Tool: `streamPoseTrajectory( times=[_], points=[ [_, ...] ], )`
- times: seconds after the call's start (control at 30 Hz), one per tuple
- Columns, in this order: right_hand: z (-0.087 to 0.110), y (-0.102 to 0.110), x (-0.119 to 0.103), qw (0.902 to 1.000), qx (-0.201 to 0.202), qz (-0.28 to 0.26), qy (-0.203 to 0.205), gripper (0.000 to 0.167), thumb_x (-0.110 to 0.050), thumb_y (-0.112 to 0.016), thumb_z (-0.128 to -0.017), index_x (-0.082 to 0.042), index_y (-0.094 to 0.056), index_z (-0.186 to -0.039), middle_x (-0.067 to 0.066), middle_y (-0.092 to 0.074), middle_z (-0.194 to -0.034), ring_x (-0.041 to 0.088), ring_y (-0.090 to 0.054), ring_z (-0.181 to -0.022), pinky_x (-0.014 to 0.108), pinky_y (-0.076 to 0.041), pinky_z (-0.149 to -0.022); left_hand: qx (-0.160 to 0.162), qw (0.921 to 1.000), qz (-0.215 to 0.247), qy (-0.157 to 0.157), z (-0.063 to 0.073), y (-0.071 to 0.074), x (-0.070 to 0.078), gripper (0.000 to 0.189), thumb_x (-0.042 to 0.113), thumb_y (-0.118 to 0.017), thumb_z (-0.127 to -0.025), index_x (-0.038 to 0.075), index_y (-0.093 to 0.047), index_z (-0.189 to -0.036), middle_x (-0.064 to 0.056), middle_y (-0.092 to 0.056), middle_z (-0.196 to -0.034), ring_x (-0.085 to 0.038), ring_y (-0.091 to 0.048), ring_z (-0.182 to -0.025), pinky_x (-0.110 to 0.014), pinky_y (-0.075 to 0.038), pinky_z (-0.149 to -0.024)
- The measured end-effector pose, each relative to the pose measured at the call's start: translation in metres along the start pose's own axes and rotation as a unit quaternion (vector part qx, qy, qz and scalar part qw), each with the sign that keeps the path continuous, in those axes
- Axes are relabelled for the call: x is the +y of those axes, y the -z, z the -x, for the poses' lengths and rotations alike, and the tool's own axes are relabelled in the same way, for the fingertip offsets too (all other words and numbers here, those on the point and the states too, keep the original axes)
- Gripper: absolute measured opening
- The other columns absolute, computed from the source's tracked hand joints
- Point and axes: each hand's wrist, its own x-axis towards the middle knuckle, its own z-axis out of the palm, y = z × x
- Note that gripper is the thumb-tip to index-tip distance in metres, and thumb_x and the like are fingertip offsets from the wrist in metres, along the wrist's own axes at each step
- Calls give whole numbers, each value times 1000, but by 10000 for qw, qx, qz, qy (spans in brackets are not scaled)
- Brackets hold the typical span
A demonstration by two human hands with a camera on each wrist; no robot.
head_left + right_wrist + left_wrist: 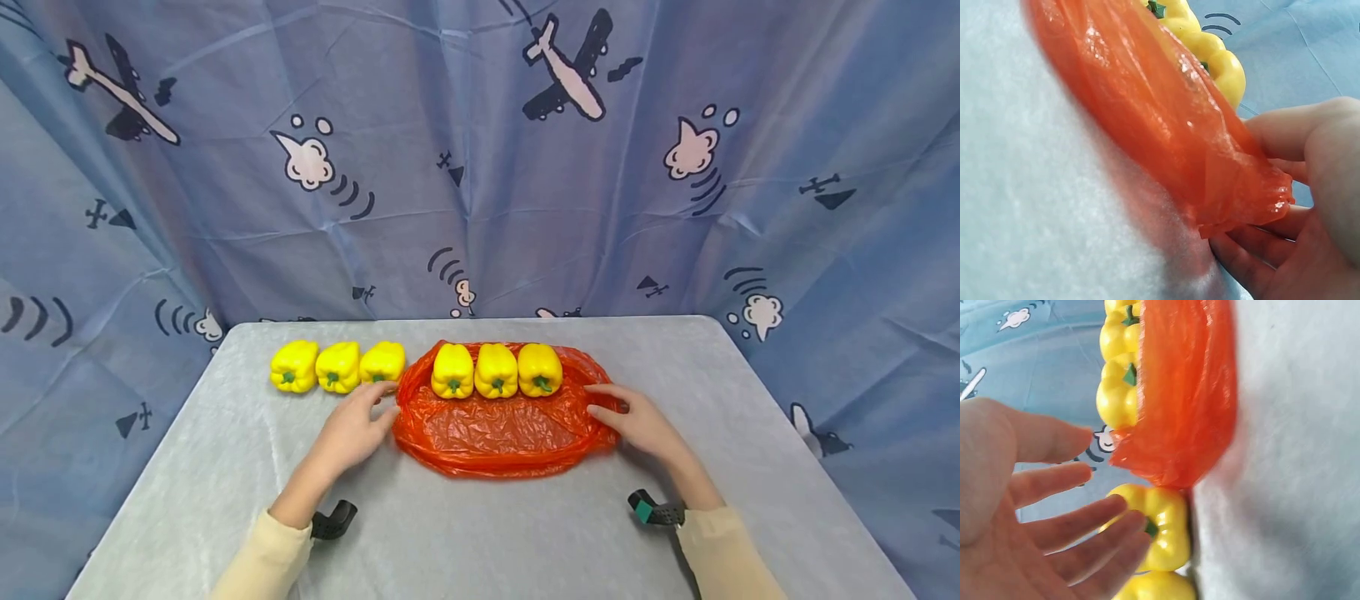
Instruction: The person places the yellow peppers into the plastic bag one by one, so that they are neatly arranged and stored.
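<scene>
Bag (491, 433): and here it lies, thin crinkled red plastic spread wide in the middle of the table (480, 533), mouth facing up.
Peppers inside (497, 367): three bright yellow ones, side by side along the bag's far edge.
Peppers outside (337, 365): three more in a row on the table, just left of the bag.
Left hand (352, 429): fingers spread apart, gripping nothing, right beside the bag's left end; whether a fingertip touches the plastic, I can't tell.
Right hand (641, 421): thumb one side, fingers the other, bunched plastic pinched between them at the right end!
Handling: the plastic looks light, limp, slippery and easily torn, so a gathered fold of rim at each end seems the best hold; the peppers look firm and smooth, better cupped around their sides.
</scene>
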Motion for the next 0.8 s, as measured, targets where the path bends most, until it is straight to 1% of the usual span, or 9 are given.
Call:
streamPoseTrajectory(
  times=[0.17, 0.23, 0.3, 0.43, 0.53, 0.6, 0.8],
  points=[
    [0, 1, -2, 10000, -5, 48, -49, 47, -32, -67, -99, -6, -62, -138, 27, -51, -146, 49, -42, -136, 68, -31, -110, 577, 9981, 69, -180, -8, 9, 0, 38, 17, -67, -96, 0, -64, -130, -17, -67, -123, -34, -64, -111, -52, -51, -93],
    [0, 1, -3, 10000, -7, 69, -61, 48, -32, -67, -99, -6, -62, -138, 27, -51, -146, 49, -42, -136, 68, -31, -109, 759, 9968, 73, -221, -12, 11, -1, 36, 16, -68, -96, -1, -65, -128, -17, -68, -120, -34, -64, -109, -51, -51, -92],
    [0, 1, -3, 9999, -15, 90, -56, 48, -33, -66, -99, -6, -61, -138, 27, -51, -146, 49, -42, -136, 69, -32, -109, 924, 9953, 68, -278, -17, 12, -4, 35, 16, -69, -95, -1, -66, -126, -18, -67, -119, -36, -63, -110, -52, -50, -94],
    [-1, 1, -2, 9999, -21, 137, -47, 49, -34, -66, -99, -6, -61, -138, 26, -52, -145, 49, -43, -135, 68, -34, -108, 1173, 9924, 18, -362, -28, 13, -11, 37, 17, -69, -95, -2, -65, -127, -22, -65, -123, -40, -57, -118, -55, -42, -104],
    [-1, 0, -2, 9999, -18, 136, -71, 49, -34, -66, -99, -6, -61, -139, 26, -52, -145, 48, -43, -135, 68, -34, -109, 1262, 9914, 15, -343, -35, 14, -16, 40, 20, -69, -96, -1, -64, -129, -22, -63, -127, -41, -54, -123, -55, -39, -107],
    [-1, 0, -2, 9999, -30, 133, -86, 49, -33, -66, -99, -6, -61, -139, 26, -51, -146, 48, -43, -135, 68, -34, -109, 1263, 9914, 15, -332, -40, 13, -19, 42, 21, -68, -96, -1, -63, -131, -22, -61, -128, -41, -53, -123, -55, -39, -106],
    [0, 0, -2, 9999, -27, 106, -103, 48, -32, -66, -99, -7, -61, -139, 26, -51, -146, 48, -43, -135, 67, -34, -108, 1063, 9942, -26, -177, -57, 9, -23, 45, 26, -67, -97, 1, -61, -134, -21, -58, -133, -39, -49, -128, -55, -38, -108]
  ],
)
